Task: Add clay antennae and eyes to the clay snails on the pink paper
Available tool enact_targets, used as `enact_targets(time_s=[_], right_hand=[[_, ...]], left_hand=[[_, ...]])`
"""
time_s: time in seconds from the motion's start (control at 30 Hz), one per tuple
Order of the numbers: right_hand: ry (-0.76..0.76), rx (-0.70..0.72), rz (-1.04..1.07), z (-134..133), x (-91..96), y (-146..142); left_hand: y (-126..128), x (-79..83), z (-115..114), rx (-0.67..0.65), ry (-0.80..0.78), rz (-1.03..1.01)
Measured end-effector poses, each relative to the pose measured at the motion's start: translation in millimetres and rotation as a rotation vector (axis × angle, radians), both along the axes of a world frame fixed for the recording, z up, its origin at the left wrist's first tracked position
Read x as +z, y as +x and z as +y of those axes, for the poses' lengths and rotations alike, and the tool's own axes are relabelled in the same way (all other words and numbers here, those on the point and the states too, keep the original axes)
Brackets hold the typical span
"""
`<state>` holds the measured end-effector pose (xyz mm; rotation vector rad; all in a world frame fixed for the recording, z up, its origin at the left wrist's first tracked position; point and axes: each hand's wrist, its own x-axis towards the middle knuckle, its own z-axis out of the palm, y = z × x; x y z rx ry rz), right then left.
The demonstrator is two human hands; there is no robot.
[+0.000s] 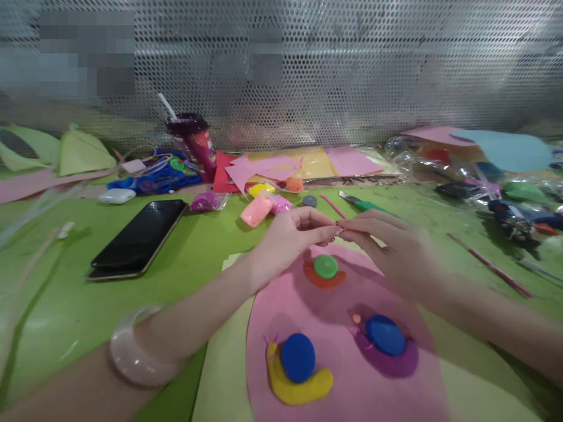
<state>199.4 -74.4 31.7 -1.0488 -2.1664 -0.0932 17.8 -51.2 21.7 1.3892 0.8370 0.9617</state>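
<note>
My left hand (303, 230) and my right hand (387, 241) meet fingertip to fingertip above a pink paper oval (334, 328). Both are pinched closed, and whatever lies between the fingertips is too small to name. Just below them is an orange clay snail (323, 281) with a green bottle cap (326, 266) as its shell. Lower left on the oval sits a yellow clay snail (299, 392) carrying a blue cap (298, 357). A purple clay snail (396, 360), with another blue cap (386, 335) and thin feelers, lies at the right.
A phone (141, 237) and a white earbud case (116, 196) lie left. Behind stand a drink cup (193, 143) with a straw and packets of soft clay (256, 211). A green cutter (365, 205) is beyond my right hand; plastic-wrapped clutter (505, 187) fills the right.
</note>
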Motion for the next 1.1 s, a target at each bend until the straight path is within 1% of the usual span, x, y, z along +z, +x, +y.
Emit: enact_targets(time_s=[0.07,0.2,0.37,0.47,0.57,0.7,0.8,1.0,1.1], right_hand=[[0.025,0.035,-0.026,-0.1,0.8,1.9],[0.058,0.06,-0.07,-0.8,3.7,3.0],[0.098,0.059,0.004,-0.3,1.4,-0.3],[0.074,0.011,0.029,0.4,-0.6,-0.8],[0.02,-0.03,0.027,0.2,-0.3,0.2],[0.024,-0.001,0.024,-1.1,2.6,1.2],[0.024,-0.015,0.015,-2.0,4.0,0.7],[-0.033,-0.054,0.008,-1.3,2.6,-2.3],[0.033,-0.022,-0.012,-0.5,0.3,-1.7]], left_hand=[[-0.3,-0.8,-0.4,-0.005,-0.001,0.015],[-0.5,-1.6,-0.7,-0.029,0.004,0.024],[0.6,0.8,-0.9,-0.029,-0.012,-0.015],[1.3,1.0,0.0,-0.017,-0.028,-0.026],[1.3,-0.5,1.1,-0.005,0.0,-0.01],[0.3,-1.0,0.2,-0.027,0.02,0.01],[0.1,1.0,-1.6,-0.039,0.007,0.009],[1.0,2.4,-0.7,0.009,-0.005,0.002],[1.5,1.2,0.6,0.02,-0.019,-0.021]])
